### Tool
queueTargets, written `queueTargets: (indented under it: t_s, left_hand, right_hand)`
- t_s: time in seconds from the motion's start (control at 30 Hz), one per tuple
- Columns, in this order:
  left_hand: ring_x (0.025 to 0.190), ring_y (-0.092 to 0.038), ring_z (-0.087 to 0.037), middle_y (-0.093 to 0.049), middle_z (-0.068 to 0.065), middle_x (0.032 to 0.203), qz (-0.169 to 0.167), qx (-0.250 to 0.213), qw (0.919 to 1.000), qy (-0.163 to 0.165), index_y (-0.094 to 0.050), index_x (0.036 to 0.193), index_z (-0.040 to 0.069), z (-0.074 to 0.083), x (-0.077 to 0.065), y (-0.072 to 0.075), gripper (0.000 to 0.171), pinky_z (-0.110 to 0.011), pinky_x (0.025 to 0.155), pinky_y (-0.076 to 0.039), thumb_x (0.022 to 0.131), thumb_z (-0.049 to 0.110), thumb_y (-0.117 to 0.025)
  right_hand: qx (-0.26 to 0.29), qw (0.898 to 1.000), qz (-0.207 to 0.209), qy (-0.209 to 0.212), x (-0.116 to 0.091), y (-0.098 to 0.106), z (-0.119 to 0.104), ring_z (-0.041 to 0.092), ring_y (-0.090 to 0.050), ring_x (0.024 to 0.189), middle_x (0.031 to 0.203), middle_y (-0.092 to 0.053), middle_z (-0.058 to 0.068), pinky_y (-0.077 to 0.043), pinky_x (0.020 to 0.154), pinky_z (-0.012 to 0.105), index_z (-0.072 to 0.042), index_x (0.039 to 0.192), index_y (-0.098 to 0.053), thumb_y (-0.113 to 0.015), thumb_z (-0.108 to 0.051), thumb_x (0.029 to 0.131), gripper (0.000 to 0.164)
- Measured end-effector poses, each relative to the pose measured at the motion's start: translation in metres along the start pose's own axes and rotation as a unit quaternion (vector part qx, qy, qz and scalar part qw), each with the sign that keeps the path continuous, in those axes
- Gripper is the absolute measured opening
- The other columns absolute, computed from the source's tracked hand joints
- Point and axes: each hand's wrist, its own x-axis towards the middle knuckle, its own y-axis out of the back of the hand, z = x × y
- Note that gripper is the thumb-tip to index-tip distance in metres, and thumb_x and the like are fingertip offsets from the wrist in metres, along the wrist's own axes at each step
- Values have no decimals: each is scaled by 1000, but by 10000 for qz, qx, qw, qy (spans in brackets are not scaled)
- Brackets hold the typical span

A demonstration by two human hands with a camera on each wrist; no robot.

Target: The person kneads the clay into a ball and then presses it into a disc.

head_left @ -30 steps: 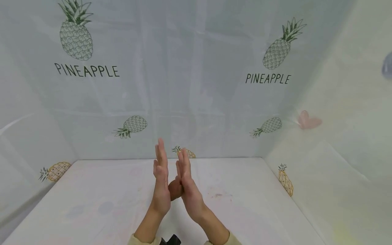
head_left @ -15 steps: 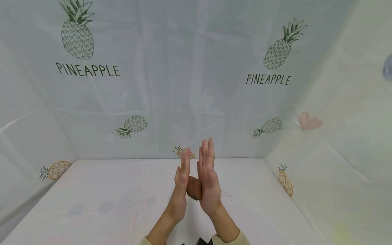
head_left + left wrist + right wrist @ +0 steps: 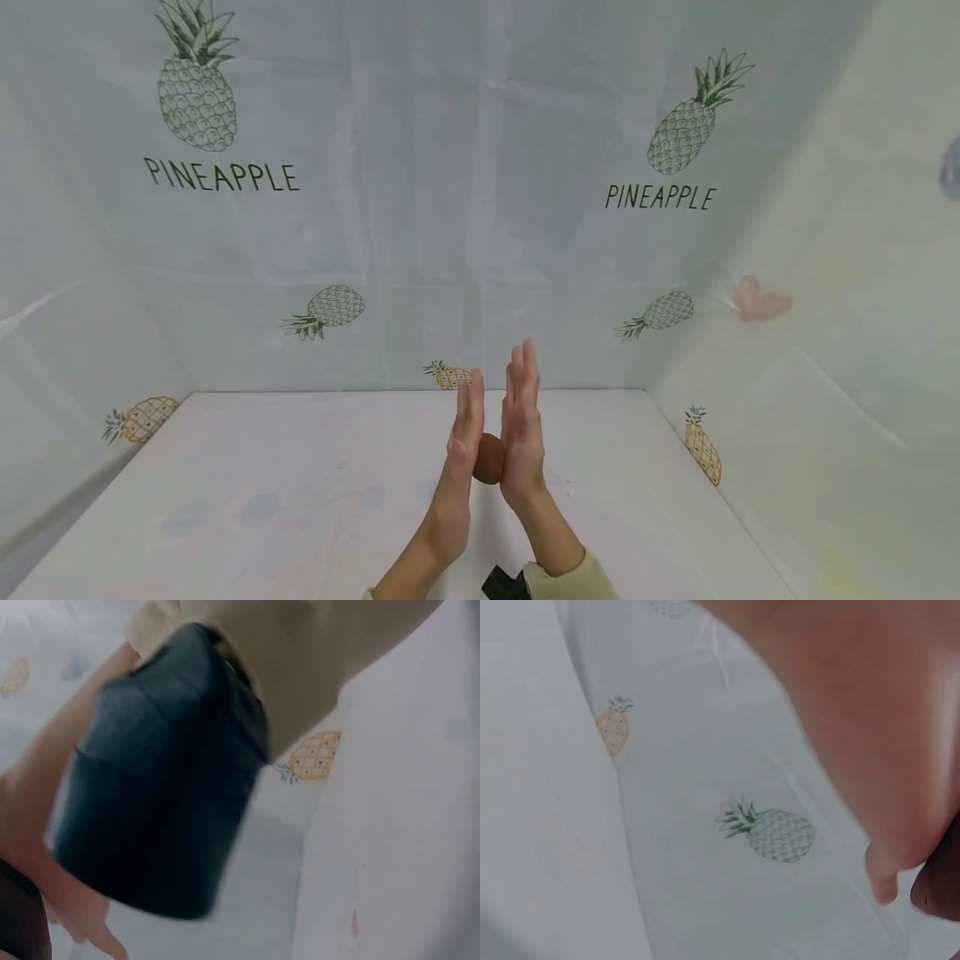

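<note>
A reddish-brown ball (image 3: 489, 458) of a clay-like material sits between two palms, above the white table. My left hand (image 3: 459, 467) presses it from the left, fingers straight and pointing up. From the right, my right hand (image 3: 522, 442) presses with a flat palm, its fingertips higher than those of the left. In the right wrist view the ball (image 3: 941, 889) shows at the lower right edge, beside the large blurred hand (image 3: 877, 742). A dark wrist device (image 3: 157, 780) fills much of the left wrist view.
The white table (image 3: 262, 467) spreads beneath the hands. A pale sheet (image 3: 450, 183) printed with pineapples rises behind it, and similar sheets hang at both sides. A black wrist device (image 3: 506, 583) and tan sleeve (image 3: 570, 579) show at the bottom.
Both hands have shifted right with the ball. They slid against each other: the left fingertips were higher at first, now the right ones are. The ball, which showed creases before, looks rounder.
</note>
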Motion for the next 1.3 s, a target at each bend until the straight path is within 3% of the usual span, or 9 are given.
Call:
queueTargets:
  t_s: [0.17,0.37,0.6,0.8,1.0,1.17,1.3]
  left_hand:
    - [162,23,-21,12,8,179,185,363,9980,-476,3,172,24,2,1,4,60,-66,117,23,113,35,1]
    - [160,24,-6,19,19,176,581,245,9980,-11,8,170,36,4,5,18,61,-56,119,27,111,45,-2]
    - [155,33,-4,25,20,172,1203,381,9917,226,11,168,44,0,9,45,64,-57,117,31,108,62,-5]
    - [157,30,-4,21,21,173,1615,736,9838,248,12,168,43,-11,12,60,66,-55,117,33,108,62,-8]
    - [160,24,-10,15,17,175,1433,914,9847,394,8,169,38,-20,13,52,64,-59,117,29,110,54,-9]
    - [164,18,-22,10,11,178,844,1310,9877,122,6,171,26,-23,11,31,61,-66,117,22,114,41,-9]
    - [164,16,-21,11,10,179,417,1223,9916,-86,7,171,22,-20,6,18,60,-67,117,20,114,32,-10]
  right_hand:
    - [745,9905,-857,-772,-4,-6,5,23,16,164,178,16,-2,7,130,56,-37,170,14,-8,-47,114,60]
    - [952,9726,-1662,-1318,-10,-17,0,18,10,164,178,13,-6,5,130,53,-43,167,18,-4,-55,113,60]
    - [552,9646,-2080,-1524,-19,-33,-6,17,13,164,177,13,-8,10,128,60,-40,167,20,-3,-48,113,59]
    - [596,9665,-2161,-1251,-24,-40,-16,19,18,163,176,18,-10,17,125,63,-39,167,20,-4,-46,112,61]
    - [875,9740,-1949,-751,-20,-33,-26,22,21,162,176,20,-5,21,124,60,-39,167,20,-3,-40,112,60]
    - [978,9817,-1521,-601,-12,-19,-29,23,23,162,176,21,-6,23,125,57,-39,167,20,-5,-38,111,62]
    - [955,9857,-1272,-561,-7,-9,-26,26,25,161,176,22,-4,22,124,60,-39,167,21,-6,-38,110,62]
